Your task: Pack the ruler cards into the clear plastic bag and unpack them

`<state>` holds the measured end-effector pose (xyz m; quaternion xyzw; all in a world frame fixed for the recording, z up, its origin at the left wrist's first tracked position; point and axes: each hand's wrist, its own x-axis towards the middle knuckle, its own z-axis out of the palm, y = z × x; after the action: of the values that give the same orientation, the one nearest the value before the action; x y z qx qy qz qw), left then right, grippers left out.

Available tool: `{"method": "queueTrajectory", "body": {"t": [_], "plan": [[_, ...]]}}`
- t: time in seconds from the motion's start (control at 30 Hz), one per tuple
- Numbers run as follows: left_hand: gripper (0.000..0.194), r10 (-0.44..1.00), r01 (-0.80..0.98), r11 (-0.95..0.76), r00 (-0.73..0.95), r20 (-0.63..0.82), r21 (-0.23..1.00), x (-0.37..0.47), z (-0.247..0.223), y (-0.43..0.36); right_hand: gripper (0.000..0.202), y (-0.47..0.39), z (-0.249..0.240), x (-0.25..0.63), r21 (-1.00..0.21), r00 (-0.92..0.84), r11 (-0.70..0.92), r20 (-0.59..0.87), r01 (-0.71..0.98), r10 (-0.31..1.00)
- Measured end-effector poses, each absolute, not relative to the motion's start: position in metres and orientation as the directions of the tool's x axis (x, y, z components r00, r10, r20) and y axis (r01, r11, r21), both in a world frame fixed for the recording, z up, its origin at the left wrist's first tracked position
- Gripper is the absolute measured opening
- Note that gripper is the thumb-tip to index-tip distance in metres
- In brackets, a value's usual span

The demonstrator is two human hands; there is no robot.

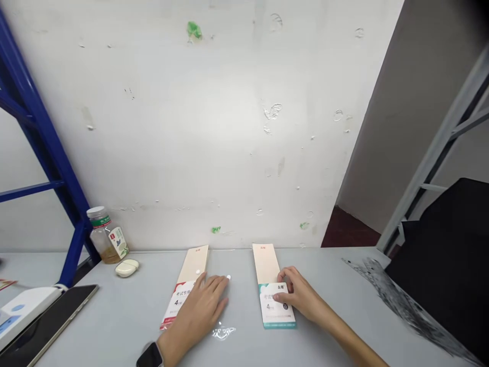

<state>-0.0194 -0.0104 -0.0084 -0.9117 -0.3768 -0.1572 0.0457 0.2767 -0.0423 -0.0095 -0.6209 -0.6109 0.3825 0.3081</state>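
On the grey desk lie two long, narrow cream packets with white printed fronts. The left packet (179, 295) has red bands, and my left hand (202, 306) rests over its right side with fingers stretched out, hiding part of the print. Teal bands mark the right packet (273, 308). My right hand (296, 295) has its thumb across that packet's front and its fingers curled at the right edge, gripping it. Whether the packet is lifted at all I cannot tell. A dark watch (150, 355) sits on my left wrist.
A clear jar (107, 237) with a white lid and a small cream case (127, 267) stand at the back left. Nearer are a phone (48, 323) and a white box (25, 308). Blue frame bars (46, 127) rise at left; black fabric (446, 265) hangs at right. A scuffed white wall (229, 153) closes the back.
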Motion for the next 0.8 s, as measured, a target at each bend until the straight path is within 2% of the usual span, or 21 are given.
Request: {"method": "queueTrajectory", "body": {"t": [0.27,0.37,0.47,0.57,0.67,0.8], "plan": [[0.027,0.701,0.725,-0.688,0.652,0.291,0.034,-0.01,-0.01,-0.011,0.016,-0.037,-0.013,0.286,-0.901,-0.087,-0.027,-0.071,0.432,0.994],[0.026,0.717,0.737,-0.675,0.641,0.273,0.042,-0.007,-0.012,-0.01,0.018,-0.038,-0.012,0.279,-0.95,-0.149,-0.024,-0.074,0.312,0.986],[0.027,0.728,0.745,-0.664,0.627,0.278,0.058,-0.007,-0.014,-0.009,0.031,-0.041,-0.014,0.267,-0.989,-0.187,-0.063,-0.087,0.133,0.978],[0.027,0.727,0.746,-0.664,0.628,0.276,0.053,-0.007,-0.014,-0.009,0.05,-0.044,-0.018,0.254,-0.988,-0.199,-0.149,-0.153,0.038,0.968],[0.028,0.722,0.74,-0.669,0.623,0.302,0.074,-0.006,-0.013,-0.009,0.058,-0.047,-0.019,0.245,-0.973,-0.19,-0.228,-0.23,0.033,0.954],[0.03,0.72,0.718,-0.679,0.61,0.331,0.156,-0.004,-0.01,-0.011,0.052,-0.05,-0.019,0.242,-0.97,-0.189,-0.216,-0.234,0.114,0.954]]}}
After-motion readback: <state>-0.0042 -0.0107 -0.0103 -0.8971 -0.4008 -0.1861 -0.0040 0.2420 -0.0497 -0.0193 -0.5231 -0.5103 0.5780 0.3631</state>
